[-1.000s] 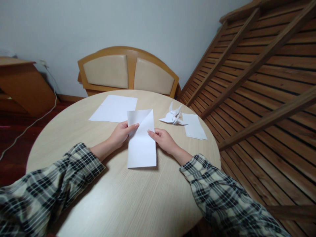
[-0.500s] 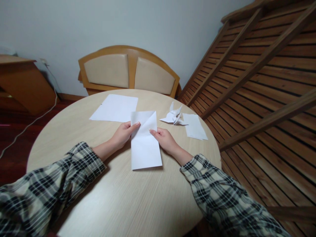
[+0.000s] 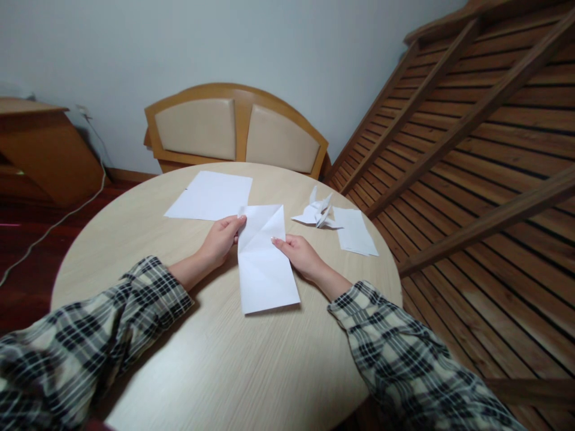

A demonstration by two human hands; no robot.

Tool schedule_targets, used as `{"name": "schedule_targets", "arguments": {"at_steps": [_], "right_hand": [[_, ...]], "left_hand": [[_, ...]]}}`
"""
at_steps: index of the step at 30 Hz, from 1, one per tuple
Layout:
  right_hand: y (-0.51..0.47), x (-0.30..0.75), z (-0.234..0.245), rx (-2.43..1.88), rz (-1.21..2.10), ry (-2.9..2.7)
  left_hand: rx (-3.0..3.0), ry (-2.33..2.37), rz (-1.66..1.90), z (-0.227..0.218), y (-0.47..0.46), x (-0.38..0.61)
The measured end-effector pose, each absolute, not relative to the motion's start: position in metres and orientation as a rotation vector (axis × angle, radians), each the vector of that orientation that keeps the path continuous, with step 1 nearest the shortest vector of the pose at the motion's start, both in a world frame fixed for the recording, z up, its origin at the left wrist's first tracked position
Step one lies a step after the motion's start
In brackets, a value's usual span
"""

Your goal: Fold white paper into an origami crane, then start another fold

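Between my hands is a folded white sheet of paper [image 3: 267, 269], a tall rectangle with crease lines across its upper part. My left hand [image 3: 220, 239] pinches its upper left edge, thumb in front and fingers behind. On the right edge, a little lower, my right hand [image 3: 299, 254] grips it with the thumb on the front face. The fingers behind the paper are mostly hidden. A folded white paper crane [image 3: 317, 212] stands beyond my right hand, beside some white paper slips [image 3: 354, 230].
A larger white sheet [image 3: 211, 194] lies at the far left of the round wooden table [image 3: 179, 371]. Behind the table stands a padded headboard [image 3: 195, 129] against the wall. Wooden slats [image 3: 471, 179] lean on the right; a desk [image 3: 45, 149] and cable [image 3: 58, 224] are at left.
My left thumb has slid from the paper's face back to its upper left edge. The paper's lower end has swung slightly right and nearer to me. My right hand stays nearly in place.
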State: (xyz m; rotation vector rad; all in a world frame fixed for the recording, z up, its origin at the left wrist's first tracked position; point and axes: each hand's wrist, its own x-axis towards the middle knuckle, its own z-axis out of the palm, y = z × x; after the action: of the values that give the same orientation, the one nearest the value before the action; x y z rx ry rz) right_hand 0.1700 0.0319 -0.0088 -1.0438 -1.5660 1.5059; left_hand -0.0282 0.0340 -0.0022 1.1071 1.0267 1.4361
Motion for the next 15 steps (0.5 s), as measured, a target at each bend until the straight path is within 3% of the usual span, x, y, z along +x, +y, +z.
{"name": "schedule_targets", "arguments": {"at_steps": [15], "right_hand": [[0.0315, 0.1709, -0.011, -1.075, 1.464, -1.643]], "left_hand": [[1.197, 1.077, 1.603, -0.0005, 0.0375, -0.0326]]}}
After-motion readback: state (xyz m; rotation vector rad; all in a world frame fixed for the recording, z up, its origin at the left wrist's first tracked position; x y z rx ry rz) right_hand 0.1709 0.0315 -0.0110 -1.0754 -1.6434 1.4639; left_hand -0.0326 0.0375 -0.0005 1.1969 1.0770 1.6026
